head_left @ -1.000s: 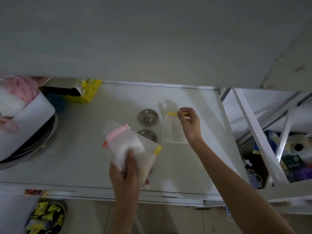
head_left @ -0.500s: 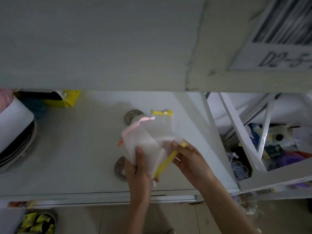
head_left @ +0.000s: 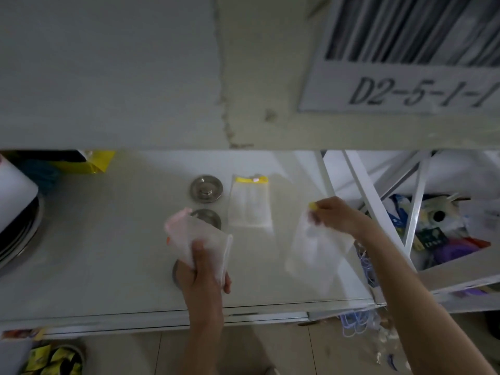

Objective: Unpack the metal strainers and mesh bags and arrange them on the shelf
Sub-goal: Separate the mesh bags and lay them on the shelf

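Note:
My left hand grips a small stack of white mesh bags with a pink top edge, held above the white shelf. My right hand pinches the yellow top of another mesh bag, which hangs blurred over the shelf's right part. One mesh bag with a yellow header lies flat near the back. Beside it on the left sits a round metal strainer. A second strainer is partly behind the held stack, and a third peeks out from under my left hand.
An upper shelf board with a label "D2-5-1-1" hangs low over the view. A yellow packet and stacked metal pans sit at the left. White frame bars and a cluttered bin lie to the right.
My right hand has pulled one yellow-topped bag off the stack and carried it to the right. The left hand keeps the rest. The first bag still lies flat on the shelf.

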